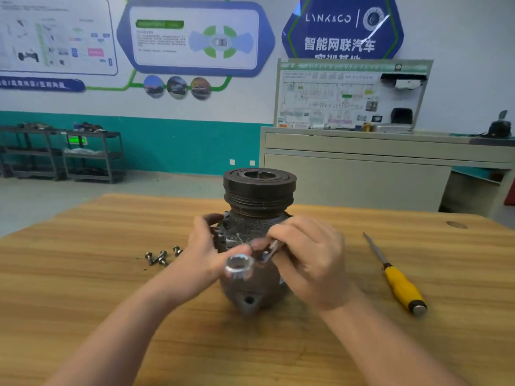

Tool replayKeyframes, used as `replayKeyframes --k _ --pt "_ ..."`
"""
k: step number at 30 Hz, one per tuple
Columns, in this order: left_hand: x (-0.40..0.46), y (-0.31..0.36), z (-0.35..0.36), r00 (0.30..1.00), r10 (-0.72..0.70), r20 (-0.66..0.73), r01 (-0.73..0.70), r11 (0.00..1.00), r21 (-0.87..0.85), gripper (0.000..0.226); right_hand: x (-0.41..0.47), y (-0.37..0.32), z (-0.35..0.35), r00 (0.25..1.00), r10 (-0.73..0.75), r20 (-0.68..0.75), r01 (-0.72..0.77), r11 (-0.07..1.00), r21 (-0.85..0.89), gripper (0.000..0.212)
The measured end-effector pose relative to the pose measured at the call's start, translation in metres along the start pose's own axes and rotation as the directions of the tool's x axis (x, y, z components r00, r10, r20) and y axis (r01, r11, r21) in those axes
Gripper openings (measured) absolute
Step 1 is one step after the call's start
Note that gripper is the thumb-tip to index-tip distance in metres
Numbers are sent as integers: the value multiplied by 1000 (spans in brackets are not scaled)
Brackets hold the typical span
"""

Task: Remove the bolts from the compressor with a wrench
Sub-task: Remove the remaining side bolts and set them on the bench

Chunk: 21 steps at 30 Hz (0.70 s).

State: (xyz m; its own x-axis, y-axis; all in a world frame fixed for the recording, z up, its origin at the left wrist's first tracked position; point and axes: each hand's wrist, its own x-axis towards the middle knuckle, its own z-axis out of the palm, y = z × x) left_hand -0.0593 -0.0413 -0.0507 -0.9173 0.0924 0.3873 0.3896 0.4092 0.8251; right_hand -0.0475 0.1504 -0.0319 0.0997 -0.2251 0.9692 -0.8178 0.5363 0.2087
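Gripping the shiny metal wrench [245, 263] with curled fingers, the right hand [306, 257] hovers over the dark, rough cast compressor [256, 218] near the tabletop [83, 274] centre. The left hand [203, 252] wraps around its left side. Loose bolts [161, 256] lie just left; a yellow-handled screwdriver [395, 277] lies toward the right edge.

I see two bare arms coming in from the near edge. No sleeves cover them up to where my view ends. My left hand [204, 247] and right hand [308, 256] are bare too. I see no gloves, rings or watch.
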Motion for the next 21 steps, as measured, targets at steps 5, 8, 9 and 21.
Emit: replayKeyframes --k 5,8,9,21 --pt "30 -4 -3 972 -230 -38 179 843 -507 98 -3 10 9 920 315 -232 -231 916 328 27" --pt "42 9 7 960 -276 54 244 721 -649 66 -8 10 2 766 596 -242 -395 732 556 18" --pt "43 10 11 964 -262 47 228 720 -655 54 -8 12 -1 673 708 -215 -463 630 624 19" --pt "27 1 31 943 -273 -189 81 740 -667 37 1 46 -20 58 998 -31 -494 56 868 27"
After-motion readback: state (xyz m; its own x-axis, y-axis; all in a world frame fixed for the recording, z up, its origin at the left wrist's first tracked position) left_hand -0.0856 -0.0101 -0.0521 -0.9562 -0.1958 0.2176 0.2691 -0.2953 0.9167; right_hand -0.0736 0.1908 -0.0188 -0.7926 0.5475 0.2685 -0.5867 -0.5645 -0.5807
